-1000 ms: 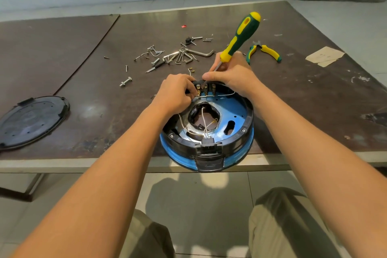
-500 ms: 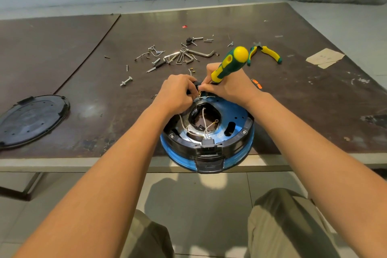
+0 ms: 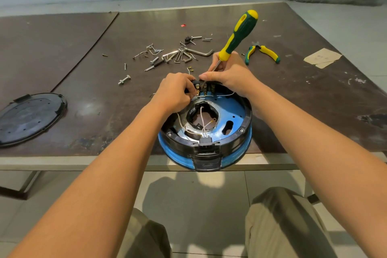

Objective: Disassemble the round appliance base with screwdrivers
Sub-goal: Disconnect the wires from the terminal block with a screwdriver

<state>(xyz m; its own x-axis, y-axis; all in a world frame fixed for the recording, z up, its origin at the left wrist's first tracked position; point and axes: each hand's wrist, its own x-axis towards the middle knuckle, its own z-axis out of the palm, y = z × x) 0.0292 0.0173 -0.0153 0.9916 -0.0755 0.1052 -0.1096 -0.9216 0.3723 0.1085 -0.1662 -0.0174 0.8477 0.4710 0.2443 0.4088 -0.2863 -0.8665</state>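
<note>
Now the right hand (image 3: 228, 75) pinches the thin steel shaft of the screwdriver (image 3: 238, 35), its glossy green-yellow handle tilted up past the fingertips. Left hand (image 3: 173, 92) curls tight on a black terminal block below them. Round blue-and-black base (image 3: 236, 132) sits at the table (image 3: 62, 81) edge, white wires looping inside.
</note>
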